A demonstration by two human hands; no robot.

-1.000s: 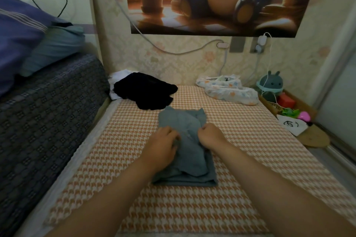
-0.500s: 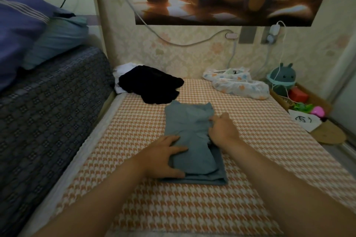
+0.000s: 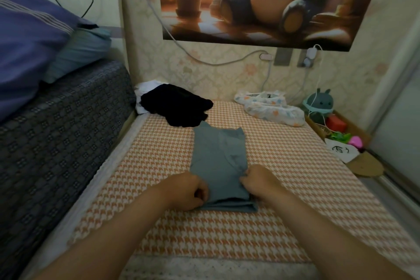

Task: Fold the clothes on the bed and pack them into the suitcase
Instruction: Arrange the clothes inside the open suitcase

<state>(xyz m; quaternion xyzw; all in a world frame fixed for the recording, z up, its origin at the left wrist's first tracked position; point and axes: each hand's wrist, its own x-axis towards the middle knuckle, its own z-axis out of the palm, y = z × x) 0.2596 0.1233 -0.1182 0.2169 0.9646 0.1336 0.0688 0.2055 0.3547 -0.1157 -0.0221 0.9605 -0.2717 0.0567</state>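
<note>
Curled fingers [image 3: 201, 190] of the left hand [image 3: 185, 191] and right hand [image 3: 259, 179] pinch the 2 near corners of the folded grey-blue fabric garment [image 3: 219, 159] on the orange houndstooth bed cover [image 3: 284, 166]. Its long axis runs away from them toward the black clothes heap [image 3: 177, 107], both hands equally near.

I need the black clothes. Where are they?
Head view: the black clothes lie far left on the bed, just beyond the folded grey shirt.

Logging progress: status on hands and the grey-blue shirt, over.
Left hand, right hand grip near end of folded grey-blue shirt. Shirt flat on bed. Black garment at far edge.
</note>
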